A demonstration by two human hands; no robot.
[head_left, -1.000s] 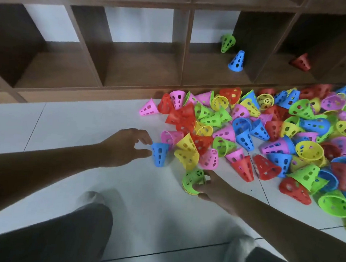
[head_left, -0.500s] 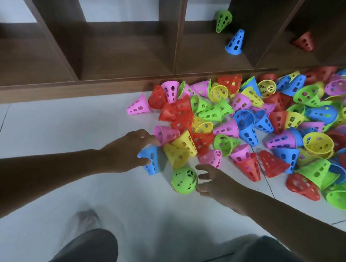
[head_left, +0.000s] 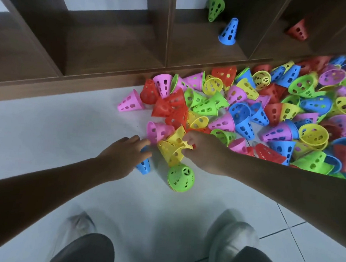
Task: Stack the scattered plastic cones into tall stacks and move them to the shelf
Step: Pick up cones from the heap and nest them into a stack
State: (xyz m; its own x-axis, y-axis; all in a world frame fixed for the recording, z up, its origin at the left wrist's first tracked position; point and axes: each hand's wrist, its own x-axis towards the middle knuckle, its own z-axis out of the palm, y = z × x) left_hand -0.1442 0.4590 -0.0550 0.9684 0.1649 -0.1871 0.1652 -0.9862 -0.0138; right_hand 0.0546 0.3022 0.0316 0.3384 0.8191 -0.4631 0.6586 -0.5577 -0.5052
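Pinching a yellow cone at the near edge of the cone pile on the floor, the right hand is curling its fingers on it. The left hand is gripping an upright blue cone; a green cone is standing just beside.

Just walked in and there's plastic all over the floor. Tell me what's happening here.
A person is crouched over a pile of scattered plastic cones on the tiled floor, in front of a wooden shelf. The right hand pinches a yellow cone at the pile's near edge, while the left hand rests on a blue cone beside it. A green cone lies just in front. Only three loose cones sit on the shelf; no stack is visible yet.
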